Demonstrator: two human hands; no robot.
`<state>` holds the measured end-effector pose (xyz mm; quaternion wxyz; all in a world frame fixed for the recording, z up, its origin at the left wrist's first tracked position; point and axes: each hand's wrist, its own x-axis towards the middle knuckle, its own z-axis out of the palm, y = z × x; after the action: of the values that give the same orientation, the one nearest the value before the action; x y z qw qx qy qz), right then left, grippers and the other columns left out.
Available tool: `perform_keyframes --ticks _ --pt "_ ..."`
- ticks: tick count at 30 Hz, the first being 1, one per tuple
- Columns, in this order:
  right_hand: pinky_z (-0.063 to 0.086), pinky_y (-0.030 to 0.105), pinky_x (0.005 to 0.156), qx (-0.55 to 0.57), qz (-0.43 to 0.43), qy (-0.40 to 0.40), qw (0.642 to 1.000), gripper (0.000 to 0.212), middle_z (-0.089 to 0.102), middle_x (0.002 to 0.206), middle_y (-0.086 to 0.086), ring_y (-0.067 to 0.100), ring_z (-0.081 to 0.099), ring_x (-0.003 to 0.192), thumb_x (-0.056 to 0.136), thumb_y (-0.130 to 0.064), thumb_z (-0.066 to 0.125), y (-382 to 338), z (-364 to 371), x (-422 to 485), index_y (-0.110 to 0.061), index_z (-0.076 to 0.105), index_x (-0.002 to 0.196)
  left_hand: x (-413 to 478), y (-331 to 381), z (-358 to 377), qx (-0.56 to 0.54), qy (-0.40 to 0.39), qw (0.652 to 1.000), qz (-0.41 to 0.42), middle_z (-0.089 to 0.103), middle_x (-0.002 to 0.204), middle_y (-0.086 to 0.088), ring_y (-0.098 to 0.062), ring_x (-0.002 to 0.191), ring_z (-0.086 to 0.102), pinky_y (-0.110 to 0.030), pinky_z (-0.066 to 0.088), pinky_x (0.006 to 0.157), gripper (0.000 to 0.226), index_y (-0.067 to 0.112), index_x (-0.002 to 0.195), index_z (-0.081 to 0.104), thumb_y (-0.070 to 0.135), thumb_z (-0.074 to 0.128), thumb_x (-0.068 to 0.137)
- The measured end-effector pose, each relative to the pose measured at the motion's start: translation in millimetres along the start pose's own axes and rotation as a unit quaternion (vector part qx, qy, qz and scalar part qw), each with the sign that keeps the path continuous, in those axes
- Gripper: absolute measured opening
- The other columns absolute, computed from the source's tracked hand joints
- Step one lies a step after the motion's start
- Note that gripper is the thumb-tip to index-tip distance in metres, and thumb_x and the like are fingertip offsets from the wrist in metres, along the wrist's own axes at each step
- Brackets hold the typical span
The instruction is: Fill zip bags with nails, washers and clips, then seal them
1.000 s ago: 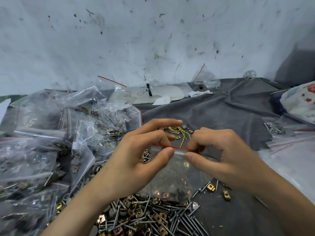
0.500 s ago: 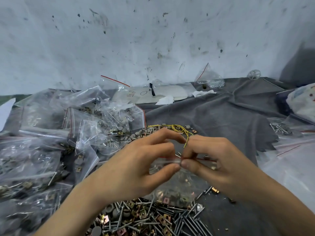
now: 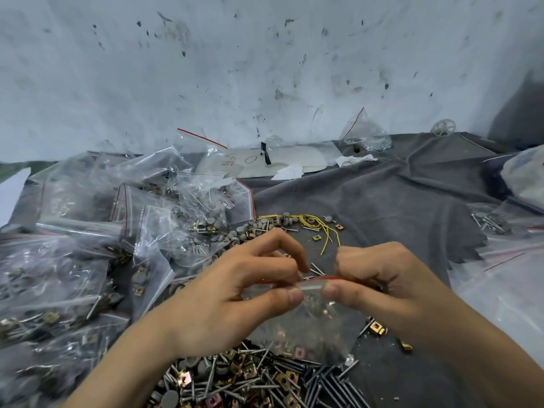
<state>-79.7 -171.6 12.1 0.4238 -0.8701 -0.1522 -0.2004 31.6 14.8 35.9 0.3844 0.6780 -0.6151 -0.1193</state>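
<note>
Left hand [image 3: 235, 293] and right hand [image 3: 382, 284] both pinch the top of one clear zip bag [image 3: 312, 328]. Each grip is narrow, thumb on the near side and fingers curled behind, clamped on the red zip strip [image 3: 323, 278]. The thumb tips are near each other at mid-strip but apart. The bag hangs below the grip with small brass-coloured bits inside, blurred by the film. Its lower end reaches the pile; whether it rests there cannot be told.

- **Under the grip:** mixed pile [image 3: 244, 375] of nails [image 3: 323, 381], clips [image 3: 185, 378] and round grey washers [image 3: 169, 400]. The bag covers part of it.
- **Right-below the right hand:** two more clips, lying apart on the grey cloth [image 3: 382, 201] that covers the tabletop.
- **Beyond the grip:** more grey washers, a few stray clips and a tangle of yellow wires [image 3: 315, 223].
- **Left of the grip:** a big heap of filled bags [image 3: 88, 245], close to the left hand.
- **Well right of the grip:** clear plastic with some nails on it.
- **Far beyond the grip, by the stained wall [image 3: 265, 69]:** a standing bag [image 3: 363, 136], a white wheel [image 3: 444, 128] and paper [image 3: 279, 160].

The curled fingers hide the back of the strip and the bag's top corners.
</note>
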Motion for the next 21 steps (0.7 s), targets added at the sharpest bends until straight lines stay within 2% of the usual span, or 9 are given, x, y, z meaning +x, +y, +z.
perform_keyframes --ticks 5,8,12,14,16,19,21 --pt "0.021 0.018 0.049 0.071 0.049 0.015 0.996 0.045 0.026 0.056 -0.003 0.004 0.025 0.053 0.087 -0.035 0.06 0.8 -2.5 -4.0 -0.02 0.035 0.053 -6.2 -6.5 -3.9 -0.019 0.002 1.0 -0.003 0.054 0.101 0.009 -0.018 0.095 0.057 -0.022 0.041 0.082 0.022 0.023 0.071 0.054 0.033 0.05 0.091" --pt "0.021 0.016 0.049 0.052 0.055 0.027 0.997 0.043 0.026 0.057 -0.007 0.002 0.024 0.052 0.087 -0.038 0.054 2.6 -1.3 -4.6 -0.018 0.031 0.055 -10.0 -10.5 -5.5 -0.02 0.011 1.0 -0.004 0.053 0.098 0.01 -0.017 0.092 0.055 -0.023 0.041 0.08 0.025 0.021 0.069 0.053 0.031 0.047 0.091" --pt "0.024 0.008 0.049 0.072 0.063 0.028 0.995 0.044 0.032 0.054 -0.011 0.0 0.03 0.049 0.087 -0.04 0.061 5.4 -0.9 -1.8 -0.017 0.039 0.056 -9.3 -11.9 -6.8 -0.015 0.018 1.0 0.001 0.05 0.098 0.009 -0.011 0.093 0.052 -0.016 0.038 0.082 0.023 0.022 0.071 0.053 0.03 0.047 0.092" --pt "0.026 0.009 0.05 0.056 0.058 0.007 0.997 0.036 0.038 0.054 -0.014 -0.001 0.035 0.05 0.085 -0.041 0.061 4.3 3.2 3.3 -0.024 0.045 0.059 -7.9 -12.2 -5.8 -0.015 0.017 1.0 0.006 0.048 0.096 0.01 -0.008 0.094 0.051 -0.014 0.037 0.083 0.026 0.017 0.07 0.054 0.029 0.047 0.092" --pt "0.026 0.013 0.052 0.04 0.046 -0.014 0.998 0.034 0.037 0.058 -0.013 0.0 0.033 0.054 0.088 -0.036 0.058 2.8 8.6 8.7 -0.023 0.042 0.061 -6.0 -12.0 -4.7 -0.013 0.027 0.999 0.013 0.049 0.096 0.004 -0.009 0.092 0.051 -0.014 0.037 0.082 0.03 0.013 0.067 0.053 0.028 0.048 0.092" --pt "0.028 0.017 0.055 0.043 0.031 -0.018 0.998 0.036 0.036 0.062 -0.01 0.004 0.034 0.058 0.09 -0.028 0.054 3.6 14.4 12.3 -0.013 0.042 0.06 -4.6 -14.3 -4.6 0.002 0.04 0.999 0.012 0.052 0.097 0.0 -0.011 0.089 0.053 -0.014 0.038 0.08 0.024 0.022 0.068 0.053 0.03 0.05 0.09" --pt "0.029 0.019 0.057 0.018 0.022 -0.028 0.999 0.033 0.038 0.063 -0.008 0.004 0.037 0.059 0.09 -0.025 0.055 -0.8 13.9 13.7 -0.015 0.044 0.06 -8.1 -16.7 -4.1 0.013 0.042 0.999 0.014 0.053 0.096 0.006 -0.013 0.089 0.056 -0.016 0.04 0.078 0.019 0.031 0.072 0.054 0.033 0.051 0.09"
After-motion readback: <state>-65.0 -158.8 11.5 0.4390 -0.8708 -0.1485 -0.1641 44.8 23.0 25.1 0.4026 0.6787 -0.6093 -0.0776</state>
